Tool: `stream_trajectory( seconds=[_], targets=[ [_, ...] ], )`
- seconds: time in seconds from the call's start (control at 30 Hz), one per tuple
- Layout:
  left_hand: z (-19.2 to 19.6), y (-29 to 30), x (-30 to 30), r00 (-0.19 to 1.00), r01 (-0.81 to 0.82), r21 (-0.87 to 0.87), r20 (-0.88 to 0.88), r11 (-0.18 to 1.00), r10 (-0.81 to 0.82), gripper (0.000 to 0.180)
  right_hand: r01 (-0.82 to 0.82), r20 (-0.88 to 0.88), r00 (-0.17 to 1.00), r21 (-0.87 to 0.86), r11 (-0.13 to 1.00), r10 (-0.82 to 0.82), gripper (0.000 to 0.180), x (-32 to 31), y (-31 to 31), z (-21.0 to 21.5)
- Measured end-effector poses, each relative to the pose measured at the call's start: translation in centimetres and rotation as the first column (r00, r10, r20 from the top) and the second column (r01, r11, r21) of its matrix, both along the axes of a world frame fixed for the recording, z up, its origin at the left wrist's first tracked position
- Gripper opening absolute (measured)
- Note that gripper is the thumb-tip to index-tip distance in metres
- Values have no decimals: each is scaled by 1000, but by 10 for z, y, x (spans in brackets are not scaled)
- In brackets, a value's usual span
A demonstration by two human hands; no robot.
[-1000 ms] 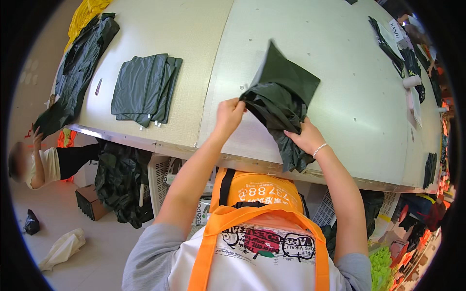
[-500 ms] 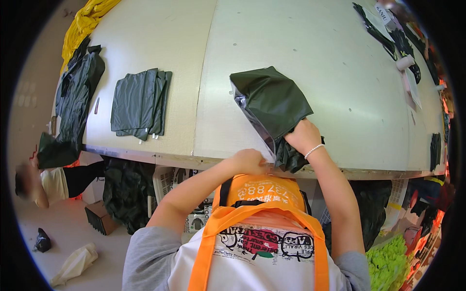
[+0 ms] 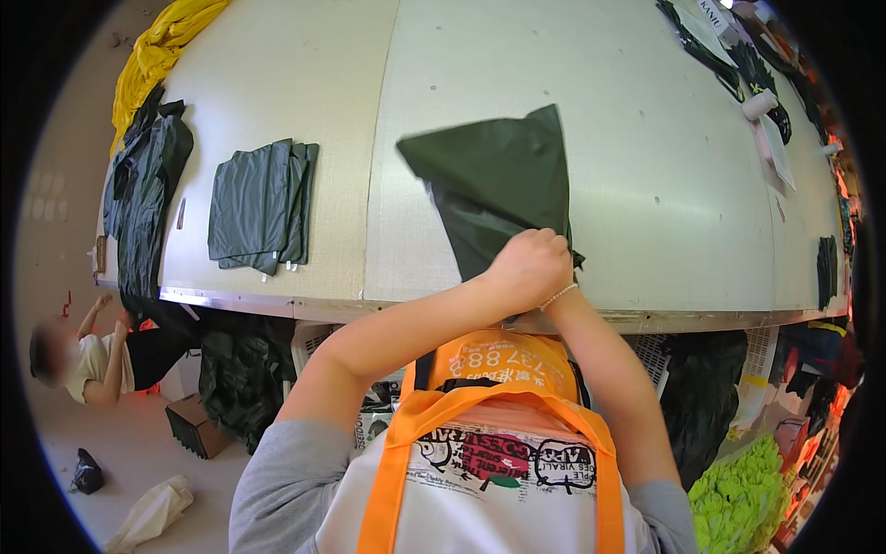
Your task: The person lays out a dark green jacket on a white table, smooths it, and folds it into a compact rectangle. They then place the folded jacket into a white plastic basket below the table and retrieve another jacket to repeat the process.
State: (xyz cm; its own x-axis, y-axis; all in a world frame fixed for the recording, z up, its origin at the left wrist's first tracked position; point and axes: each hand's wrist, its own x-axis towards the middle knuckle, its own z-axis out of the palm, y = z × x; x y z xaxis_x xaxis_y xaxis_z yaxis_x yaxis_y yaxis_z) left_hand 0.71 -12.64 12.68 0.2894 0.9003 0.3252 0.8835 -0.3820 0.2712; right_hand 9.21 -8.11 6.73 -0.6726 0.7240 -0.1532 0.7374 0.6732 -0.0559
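1. The big pale table (image 3: 646,166) fills most of the view. On it, right by the near edge, lies the dark green cloth piece (image 3: 498,185) that the hands are working on.
2. That cloth has changed a lot. A second ago it was lifted up and bunched between two hands held apart. Half a second ago it lay folded flat. Now it sticks up in a pointed shape, and both hands have come together at its bottom corner. I think this means a fold is being pinched and tidied, so the folding of this piece looks partly done.
3. A neat stack of folded dark cloth (image 3: 258,203) sits well apart on the left side of the table. A loose heap of dark cloth (image 3: 143,198) hangs over the far left edge, with yellow cloth (image 3: 161,46) above it.
4. Both arms reach forward from below, bent at the elbows.
5. The left hand (image 3: 528,268) is curled into a fist, squeezing the cloth's bottom corner.
6. The right hand is hidden behind the left one. Only its wrist, with a thin bracelet (image 3: 558,295), shows, so I cannot tell how it grips.
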Motion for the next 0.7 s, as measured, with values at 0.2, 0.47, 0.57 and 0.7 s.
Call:
stream_trajectory(
  seconds=[0.2,0.47,0.57,0.7],
  targets=[
    [10,-52,-93,892,-55,132,452,990,-11,66,-28,-761,568,-399,916,-314,41,31,38,-2],
    [-56,-33,-73,691,-247,-452,538,857,483,80,156,-711,512,-474,866,-481,42,29,51,-10],
    [-38,-41,-46,771,-246,-273,526,930,359,81,220,-663,570,-445,868,-485,42,37,66,-16],
    [-109,-68,-9,461,-247,-293,803,923,378,64,140,-772,510,-360,923,-378,43,30,73,-37]
  ],
)
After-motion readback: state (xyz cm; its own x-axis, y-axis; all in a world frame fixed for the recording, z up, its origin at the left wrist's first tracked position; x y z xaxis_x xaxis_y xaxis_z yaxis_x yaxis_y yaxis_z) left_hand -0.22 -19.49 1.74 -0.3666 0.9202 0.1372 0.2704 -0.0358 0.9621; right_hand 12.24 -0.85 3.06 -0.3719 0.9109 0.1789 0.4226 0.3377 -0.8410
